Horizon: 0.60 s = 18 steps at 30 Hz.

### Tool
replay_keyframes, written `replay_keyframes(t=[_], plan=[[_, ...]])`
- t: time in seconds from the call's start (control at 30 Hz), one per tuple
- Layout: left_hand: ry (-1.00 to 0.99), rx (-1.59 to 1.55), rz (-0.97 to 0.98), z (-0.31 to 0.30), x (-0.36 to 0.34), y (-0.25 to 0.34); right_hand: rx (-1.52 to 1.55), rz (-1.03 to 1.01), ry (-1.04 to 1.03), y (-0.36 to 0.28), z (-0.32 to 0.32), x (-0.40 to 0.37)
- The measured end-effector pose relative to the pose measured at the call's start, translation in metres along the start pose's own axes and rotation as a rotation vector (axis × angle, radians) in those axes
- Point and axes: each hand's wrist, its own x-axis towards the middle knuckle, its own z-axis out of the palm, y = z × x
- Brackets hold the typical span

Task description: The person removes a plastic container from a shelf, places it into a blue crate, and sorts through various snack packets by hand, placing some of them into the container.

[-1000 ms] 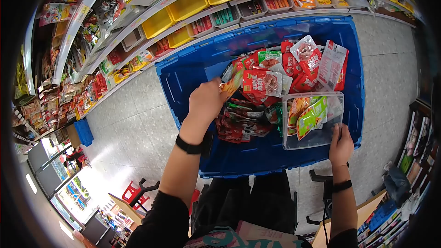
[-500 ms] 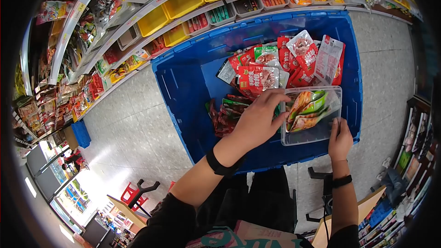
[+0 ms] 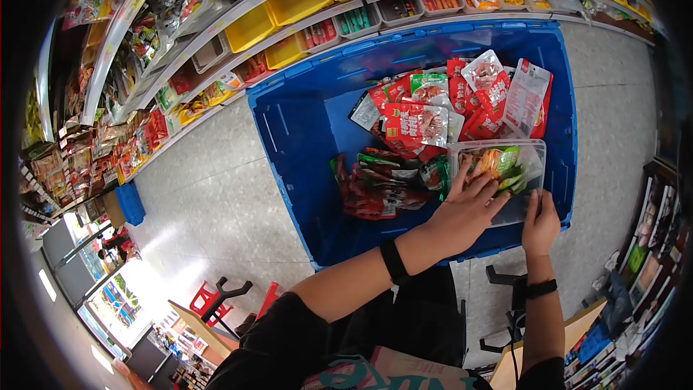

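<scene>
On my left hand (image 3: 468,215) the fingers are spread wide, their tips resting on the near left rim of a clear box (image 3: 516,211) and closed on nothing. My right hand (image 3: 541,222) grips the box's near right corner. The box sits tilted at the right side of a blue crate (image 3: 296,144), with orange and green snack packets (image 3: 498,162) inside. I judge it light, thin-walled, slick and likely to flex, so it is best held by two opposite rims. Red packets (image 3: 415,123) lie heaped just behind it, and shelves (image 3: 289,14) stand beyond the crate.
</scene>
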Motion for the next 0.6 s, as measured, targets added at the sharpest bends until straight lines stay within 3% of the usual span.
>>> replay_keyframes(t=[0.13,0.23,0.3,0.37,0.43,0.5,0.53,0.6], plan=[[0.141,-0.119,0.041,-0.016,-0.002,-0.008,0.005,-0.007,-0.007,0.0,0.0,0.0],[0.447,-0.296,-0.169,-0.033,-0.01,-0.033,0.012,0.006,-0.013,0.0,0.001,0.0],[0.505,-0.25,-0.395,-0.03,-0.021,-0.065,0.013,0.003,-0.011,0.0,0.0,0.0],[0.311,-0.058,-0.648,-0.018,-0.04,-0.108,0.016,-0.002,-0.01,-0.003,0.0,0.0],[0.21,0.01,-0.727,0.003,-0.068,-0.147,0.017,-0.003,-0.009,-0.004,-0.001,0.001],[-0.122,0.208,-0.817,0.013,-0.087,-0.157,0.011,-0.007,-0.01,-0.003,0.0,0.001],[-0.122,0.206,-0.819,0.013,-0.089,-0.155,0.005,-0.007,-0.013,-0.002,0.0,0.001],[-0.387,0.001,-0.945,0.008,-0.091,-0.144,0.01,0.0,-0.023,-0.001,-0.001,0.001]])
